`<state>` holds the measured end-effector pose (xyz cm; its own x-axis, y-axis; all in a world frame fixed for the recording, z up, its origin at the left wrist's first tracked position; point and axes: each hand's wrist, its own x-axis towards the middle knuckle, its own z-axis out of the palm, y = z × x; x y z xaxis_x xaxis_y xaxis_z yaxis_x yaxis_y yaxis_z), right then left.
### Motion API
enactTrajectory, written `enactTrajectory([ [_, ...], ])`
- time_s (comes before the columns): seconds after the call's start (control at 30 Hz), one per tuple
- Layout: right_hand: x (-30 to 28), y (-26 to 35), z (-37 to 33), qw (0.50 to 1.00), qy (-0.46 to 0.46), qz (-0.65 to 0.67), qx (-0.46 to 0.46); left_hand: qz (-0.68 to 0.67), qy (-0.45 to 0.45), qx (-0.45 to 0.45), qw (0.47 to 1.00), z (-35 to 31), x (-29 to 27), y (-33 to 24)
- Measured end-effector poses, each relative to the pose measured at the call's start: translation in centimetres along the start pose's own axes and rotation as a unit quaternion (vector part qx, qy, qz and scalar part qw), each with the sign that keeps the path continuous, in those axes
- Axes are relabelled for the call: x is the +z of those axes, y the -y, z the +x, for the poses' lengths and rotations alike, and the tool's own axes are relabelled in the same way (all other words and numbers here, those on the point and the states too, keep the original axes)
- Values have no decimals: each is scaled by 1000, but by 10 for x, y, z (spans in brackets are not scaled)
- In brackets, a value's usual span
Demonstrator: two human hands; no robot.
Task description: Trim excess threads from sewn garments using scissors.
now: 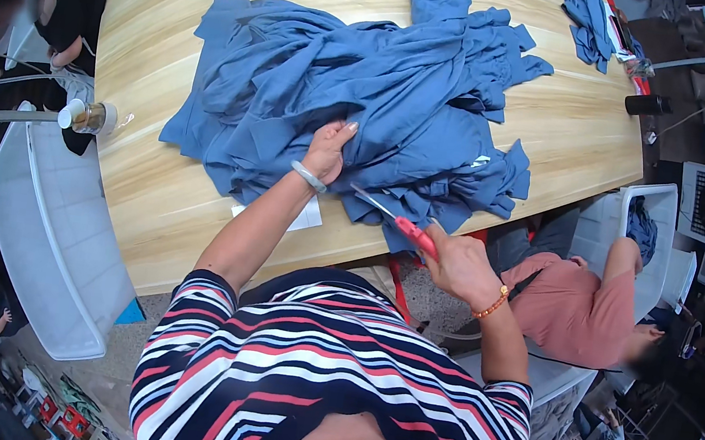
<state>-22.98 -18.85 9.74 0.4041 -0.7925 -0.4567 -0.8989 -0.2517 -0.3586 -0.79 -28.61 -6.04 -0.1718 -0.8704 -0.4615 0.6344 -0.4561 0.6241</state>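
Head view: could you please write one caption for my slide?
At a wooden table, the left hand touches piled blue garments; the right hand holds a red-handled tool.

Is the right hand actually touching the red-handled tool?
Touching. The head view shows the right hand closed around the rear of the red-handled tool, with no gap between them.

Tbl [149,91] rm L, garments [326,83] in way

Large white bin [56,239] beside tabletop [152,51] on my left; white-lidded jar [90,117] at tabletop's left edge. To right, I see co-worker in pink shirt [568,311], black cylinder [646,105] by tabletop's edge.
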Motion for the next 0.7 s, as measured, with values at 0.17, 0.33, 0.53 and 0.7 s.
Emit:
enactTrajectory([
  [0.17, -10, 7, -3, 998, -48, 30, 29, 50, 36, -32, 998, -5, -32, 28],
  [0.33, -9, -6, -1, 992, -107, 65, 7, 271, -26, 135, 953, -24, -26, 27],
  [0.53, -21, -6, 16, 982, -160, 98, -9, -235, -37, -90, 967, -3, 6, -8],
  [0.7, -26, -11, 22, 984, -152, 93, -15, -351, -32, -79, 932, -5, 13, 5],
])
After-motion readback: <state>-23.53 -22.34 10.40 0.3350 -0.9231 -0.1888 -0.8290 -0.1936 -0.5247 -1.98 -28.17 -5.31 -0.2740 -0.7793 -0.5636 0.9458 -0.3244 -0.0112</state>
